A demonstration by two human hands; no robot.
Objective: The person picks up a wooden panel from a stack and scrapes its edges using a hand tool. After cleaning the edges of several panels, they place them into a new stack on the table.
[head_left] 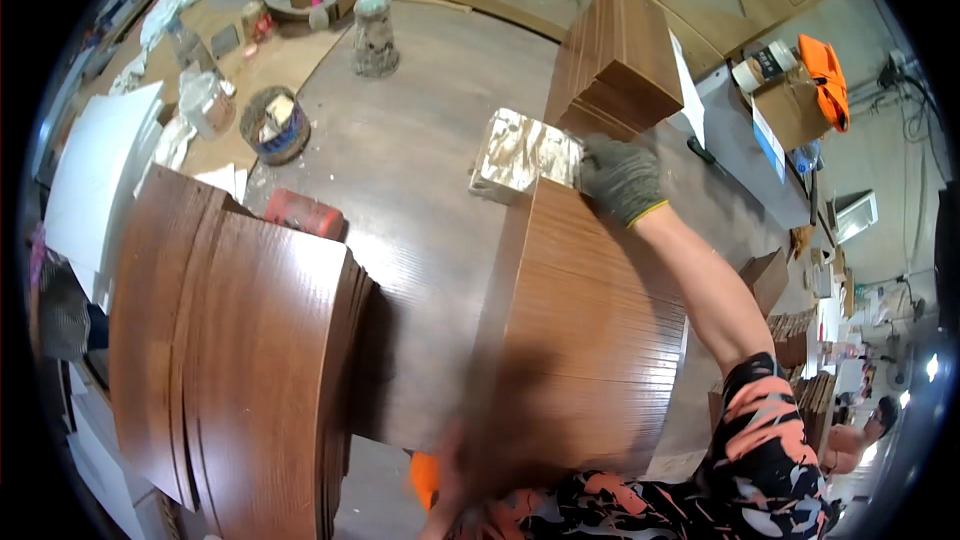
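A grey work glove with a yellow cuff covers my right hand (625,180). Its fingers are curled at the far end of a brown wood-grain panel (590,310), closed around that edge as far as I can see. Touching the panel's far left corner is a pale block (525,152) smeared with brown stains. Low in the picture, my left hand (455,475) is blurred by motion near the panel's close end, so its fingers cannot be made out. Beside it shows a small bright orange thing (425,478) of unclear kind.
Brown panels stand stacked at the left (260,340), with another stack (625,60) at the back. A red block-like thing (303,213), a round tub (275,127) and a crusted jar (375,35) sit on the worktable (440,90). A white tub (765,65) stands at the right.
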